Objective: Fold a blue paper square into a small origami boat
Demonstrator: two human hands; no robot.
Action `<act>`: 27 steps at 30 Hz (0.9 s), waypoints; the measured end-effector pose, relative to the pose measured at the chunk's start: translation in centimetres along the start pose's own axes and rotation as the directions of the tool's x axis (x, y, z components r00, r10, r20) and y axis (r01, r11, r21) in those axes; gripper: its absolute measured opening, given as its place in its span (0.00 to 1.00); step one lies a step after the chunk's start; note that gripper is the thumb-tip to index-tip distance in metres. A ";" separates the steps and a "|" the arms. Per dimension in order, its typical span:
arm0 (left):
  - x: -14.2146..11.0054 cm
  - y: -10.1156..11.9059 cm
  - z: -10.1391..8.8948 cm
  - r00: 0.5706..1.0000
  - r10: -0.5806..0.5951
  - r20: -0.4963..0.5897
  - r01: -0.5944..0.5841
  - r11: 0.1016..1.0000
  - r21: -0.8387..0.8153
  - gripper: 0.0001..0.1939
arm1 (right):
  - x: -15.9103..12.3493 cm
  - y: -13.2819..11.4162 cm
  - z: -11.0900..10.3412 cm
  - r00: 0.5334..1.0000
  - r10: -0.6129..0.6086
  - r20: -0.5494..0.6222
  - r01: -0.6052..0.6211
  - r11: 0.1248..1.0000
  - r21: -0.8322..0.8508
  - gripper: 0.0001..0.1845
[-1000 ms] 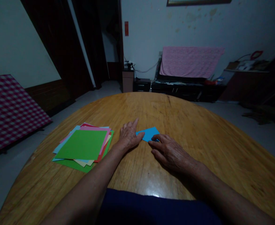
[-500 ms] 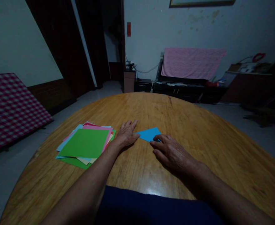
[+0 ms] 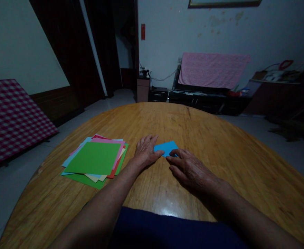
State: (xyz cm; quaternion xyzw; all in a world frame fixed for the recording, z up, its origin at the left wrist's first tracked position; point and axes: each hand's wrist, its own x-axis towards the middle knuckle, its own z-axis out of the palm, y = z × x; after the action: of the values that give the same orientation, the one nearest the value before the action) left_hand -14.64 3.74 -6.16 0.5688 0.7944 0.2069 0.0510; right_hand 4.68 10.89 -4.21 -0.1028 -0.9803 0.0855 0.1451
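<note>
A folded piece of blue paper (image 3: 164,146) lies flat on the wooden table between my two hands. My left hand (image 3: 147,150) rests over its left end, fingers stretched out and thumb lying across the paper; part of the paper is hidden beneath it. At the paper's lower right edge, my right hand (image 3: 187,166) touches it with bent fingertips, the fingers somewhat apart. Neither hand lifts the paper.
To the left is a loose stack of coloured paper sheets (image 3: 92,157), green on top. The round wooden table (image 3: 162,117) has its curved far edge ahead. Beyond stand a low black cabinet (image 3: 209,104) and a pink cloth (image 3: 214,69) draped over something.
My left hand has slid right onto the blue paper, its thumb now covering the pointed left end. The right hand stays in almost the same place.
</note>
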 end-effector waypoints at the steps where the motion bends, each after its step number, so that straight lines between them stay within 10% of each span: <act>1: 0.0 -0.1 -0.1 1.000 0.004 0.002 -0.004 1.000 0.001 0.37 | 0.0 -0.1 -0.1 1.000 0.000 0.005 0.000 1.000 0.003 0.15; 11: 0.1 -0.5 0.0 0.999 0.041 -0.015 -0.041 0.999 0.012 0.35 | 2.9 0.8 -2.4 0.991 -0.068 0.117 0.069 0.998 -0.006 0.15; 27: 1.2 -0.8 -1.4 0.995 0.101 0.022 -0.101 0.995 0.010 0.35 | 6.7 3.9 -0.5 0.944 0.261 0.204 -0.259 0.965 -0.037 0.15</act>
State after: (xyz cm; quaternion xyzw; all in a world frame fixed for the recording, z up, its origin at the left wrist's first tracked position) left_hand -16.21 4.25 -4.98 0.6108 0.7650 0.1987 0.0459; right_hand -0.81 16.23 -2.75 -0.2226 -0.9683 0.1095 0.0294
